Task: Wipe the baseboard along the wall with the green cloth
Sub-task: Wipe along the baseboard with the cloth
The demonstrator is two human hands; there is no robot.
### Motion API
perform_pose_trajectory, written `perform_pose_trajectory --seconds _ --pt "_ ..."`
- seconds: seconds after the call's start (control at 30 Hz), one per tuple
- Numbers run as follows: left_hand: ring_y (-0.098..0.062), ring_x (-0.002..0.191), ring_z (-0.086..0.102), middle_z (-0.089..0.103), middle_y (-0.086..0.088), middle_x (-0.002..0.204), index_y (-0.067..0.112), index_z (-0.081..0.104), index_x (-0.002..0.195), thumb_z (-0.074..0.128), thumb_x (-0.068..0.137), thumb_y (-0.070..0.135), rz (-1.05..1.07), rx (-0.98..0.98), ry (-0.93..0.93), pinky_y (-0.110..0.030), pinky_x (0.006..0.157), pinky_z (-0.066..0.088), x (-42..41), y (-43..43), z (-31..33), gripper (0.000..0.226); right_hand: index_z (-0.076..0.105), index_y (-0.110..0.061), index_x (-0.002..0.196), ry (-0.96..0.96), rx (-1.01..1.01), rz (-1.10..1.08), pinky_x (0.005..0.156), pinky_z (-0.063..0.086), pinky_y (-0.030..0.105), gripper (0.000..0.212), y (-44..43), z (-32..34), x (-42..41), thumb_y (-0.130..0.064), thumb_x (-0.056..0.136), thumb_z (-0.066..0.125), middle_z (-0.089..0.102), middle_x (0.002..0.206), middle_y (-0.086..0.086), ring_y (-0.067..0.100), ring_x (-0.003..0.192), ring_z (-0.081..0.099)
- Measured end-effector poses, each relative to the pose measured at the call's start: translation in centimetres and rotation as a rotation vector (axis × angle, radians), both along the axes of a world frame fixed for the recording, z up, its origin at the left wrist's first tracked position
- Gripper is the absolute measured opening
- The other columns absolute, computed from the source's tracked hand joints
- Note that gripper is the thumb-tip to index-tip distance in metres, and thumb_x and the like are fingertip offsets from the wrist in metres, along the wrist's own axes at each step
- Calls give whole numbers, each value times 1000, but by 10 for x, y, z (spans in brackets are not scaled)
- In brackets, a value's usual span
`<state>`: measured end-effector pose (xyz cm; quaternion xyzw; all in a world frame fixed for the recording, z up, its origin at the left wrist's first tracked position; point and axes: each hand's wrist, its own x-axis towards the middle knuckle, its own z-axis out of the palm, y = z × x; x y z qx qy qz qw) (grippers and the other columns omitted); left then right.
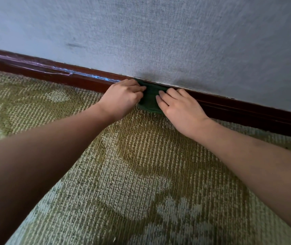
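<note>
A dark green cloth (pixel 150 98) is pressed against the dark red-brown baseboard (pixel 67 76) that runs along the foot of the wall. My left hand (pixel 123 98) grips the cloth's left side with curled fingers. My right hand (pixel 180 108) lies on its right side, fingers flat and close together, holding it to the board. Only the strip of cloth between the two hands shows, from the board's top edge down to the carpet.
A grey-blue textured wall (pixel 176 41) rises above the baseboard, with a dark scuff at the left. A green and beige patterned carpet (pixel 132 183) covers the floor. The baseboard carries pale scratches on its left stretch.
</note>
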<state>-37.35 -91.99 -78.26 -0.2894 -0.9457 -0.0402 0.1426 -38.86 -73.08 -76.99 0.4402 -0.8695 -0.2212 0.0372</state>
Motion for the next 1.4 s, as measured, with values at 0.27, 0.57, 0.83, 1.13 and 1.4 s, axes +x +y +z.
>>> perform_pose_trajectory --seconds 0.27,0.57,0.83,1.13,1.4 --pt "-35 84 61 69 -21 86 -8 68 77 57 70 -12 77 -16 -74 -45 71 54 2 6 9 14 47 -9 127 -89 -138 -23 96 25 31 36 -10 6 -1 -9 92 42 51 124 6 22 117 34" --pt "-35 81 65 69 -23 87 -9 67 75 65 66 -13 -30 -94 -2 -43 71 56 10 5 13 10 17 -5 144 -79 -106 -34 100 25 34 58 3 4 2 -6 91 41 36 139 9 24 124 28" --pt "-37 86 65 69 -24 93 -11 68 79 68 65 -13 -3 -101 -39 -47 77 55 2 2 11 14 20 -3 142 -84 -92 -23 101 23 34 55 1 -1 -7 -6 91 39 35 141 11 24 126 29" --pt "-35 85 58 67 -21 83 -7 65 81 54 74 -7 154 -55 -114 -43 73 50 -3 7 10 13 38 -6 132 -121 -175 -74 95 24 33 42 -13 4 -9 -6 90 42 43 135 10 24 122 31" --pt "-34 78 59 67 -19 74 -5 63 72 60 70 -8 134 -96 -110 -39 65 50 10 7 14 5 44 -8 129 -155 -182 6 94 23 31 38 -12 7 -1 -8 91 41 51 124 5 22 116 32"
